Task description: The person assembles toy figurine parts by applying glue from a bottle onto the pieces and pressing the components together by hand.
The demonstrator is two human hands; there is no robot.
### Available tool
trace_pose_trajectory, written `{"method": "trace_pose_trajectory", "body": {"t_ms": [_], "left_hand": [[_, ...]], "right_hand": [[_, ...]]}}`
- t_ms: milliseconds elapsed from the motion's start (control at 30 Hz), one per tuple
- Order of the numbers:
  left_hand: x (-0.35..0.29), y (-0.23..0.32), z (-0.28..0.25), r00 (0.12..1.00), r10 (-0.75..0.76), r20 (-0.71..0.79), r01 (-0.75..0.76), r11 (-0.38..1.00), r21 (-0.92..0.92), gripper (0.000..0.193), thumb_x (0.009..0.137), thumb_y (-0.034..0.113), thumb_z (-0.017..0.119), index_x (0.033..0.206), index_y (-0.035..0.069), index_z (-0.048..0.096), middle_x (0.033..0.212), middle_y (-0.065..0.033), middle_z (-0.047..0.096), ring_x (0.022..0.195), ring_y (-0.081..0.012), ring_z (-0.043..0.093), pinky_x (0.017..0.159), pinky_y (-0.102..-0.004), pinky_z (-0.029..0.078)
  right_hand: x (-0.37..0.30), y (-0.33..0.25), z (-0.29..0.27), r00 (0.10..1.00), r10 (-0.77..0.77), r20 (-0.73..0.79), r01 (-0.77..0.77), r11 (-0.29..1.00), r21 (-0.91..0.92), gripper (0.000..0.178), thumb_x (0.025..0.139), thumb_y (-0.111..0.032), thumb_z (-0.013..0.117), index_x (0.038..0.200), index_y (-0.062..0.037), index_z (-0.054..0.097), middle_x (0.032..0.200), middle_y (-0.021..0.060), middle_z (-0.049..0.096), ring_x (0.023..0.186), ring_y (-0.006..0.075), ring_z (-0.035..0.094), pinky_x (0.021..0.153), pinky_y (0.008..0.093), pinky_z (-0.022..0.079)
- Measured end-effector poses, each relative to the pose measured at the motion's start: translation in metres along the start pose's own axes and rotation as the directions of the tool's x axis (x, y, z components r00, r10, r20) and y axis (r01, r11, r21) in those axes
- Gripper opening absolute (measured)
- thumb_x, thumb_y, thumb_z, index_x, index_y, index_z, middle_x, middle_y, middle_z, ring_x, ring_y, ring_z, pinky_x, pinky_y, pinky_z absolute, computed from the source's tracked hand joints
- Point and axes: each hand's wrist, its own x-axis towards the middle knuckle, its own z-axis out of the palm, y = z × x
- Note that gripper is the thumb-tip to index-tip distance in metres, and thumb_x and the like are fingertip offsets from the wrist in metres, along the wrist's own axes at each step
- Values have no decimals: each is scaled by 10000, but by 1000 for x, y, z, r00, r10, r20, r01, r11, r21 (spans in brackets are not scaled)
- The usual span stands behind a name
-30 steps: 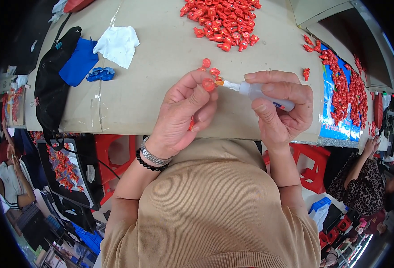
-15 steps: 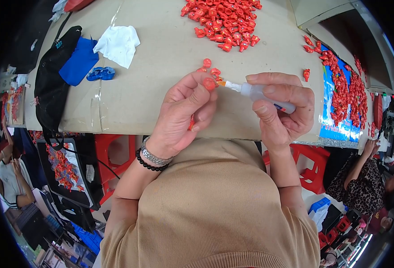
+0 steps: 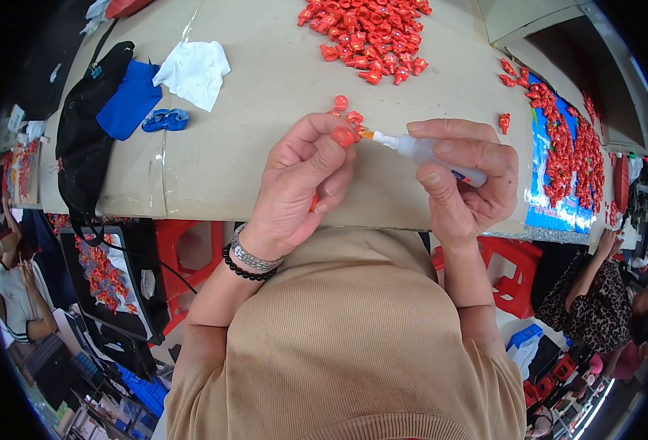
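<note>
Between thumb and forefinger, my left hand (image 3: 306, 172) pinches a small round red plastic part (image 3: 343, 136). Another bit of red shows under its curled lower fingers. My right hand (image 3: 467, 172) is wrapped round a small translucent squeeze bottle (image 3: 441, 159), tilted with its nozzle to the left. The bottle's white neck ends in an orange tip (image 3: 368, 135), which is at the edge of the pinched part; I cannot tell whether they touch. Just beyond my left fingertips, a few loose red pieces (image 3: 341, 103) lie on the table (image 3: 265, 81).
A heap of red plastic pieces (image 3: 375, 37) lies at the far middle. More cover a blue sheet (image 3: 537, 218) at right. At left are a black bag (image 3: 82, 139), a blue cloth (image 3: 129, 103), a white cloth (image 3: 194, 73) and a blue bundle (image 3: 166, 120). Other people sit at both sides.
The red part in my left hand has turned and shifted slightly left. The bottle has moved a touch to the right, its tip staying by the part.
</note>
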Motion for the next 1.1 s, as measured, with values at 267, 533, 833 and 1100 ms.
{"method": "trace_pose_trajectory", "body": {"t_ms": [267, 533, 833, 1100], "left_hand": [[0, 0, -1, 998, 56, -34, -52, 993, 105, 153, 934, 158, 566, 1062, 81, 533, 735, 42, 501, 510, -28, 320, 392, -182, 239], [0, -1, -3, 995, 95, -23, -93, 992, 87, 161, 932, 153, 568, 1066, 74, 527, 911, 5, 594, 510, -25, 343, 391, -179, 253], [0, 2, 4, 993, 79, -90, -67, 989, 131, 164, 946, 198, 544, 1036, 69, 498, 737, 10, 471, 536, -41, 347, 386, -172, 248], [1, -1, -4, 995, 99, -30, -96, 993, 72, 151, 930, 146, 569, 1050, 64, 530, 924, -19, 608, 511, -20, 347, 394, -177, 243]], "right_hand": [[1, -2, -1, 999, -30, 18, 31, 999, -10, 268, 676, 84, 708, 897, 37, 563, 881, 210, 666, 762, 221, 642, 633, 269, 514], [0, -4, -1, 1000, 7, 24, -7, 1000, -29, 290, 658, 101, 702, 903, 38, 560, 864, 207, 667, 771, 229, 645, 636, 278, 518], [-2, -3, 1, 999, -22, 34, 22, 1000, -13, 277, 688, 75, 711, 917, 35, 560, 890, 211, 663, 758, 207, 638, 626, 270, 513], [-2, -4, 0, 1000, 13, 9, -13, 1000, 1, 273, 691, 72, 714, 914, 32, 562, 897, 216, 664, 751, 204, 636, 627, 266, 512]]}}
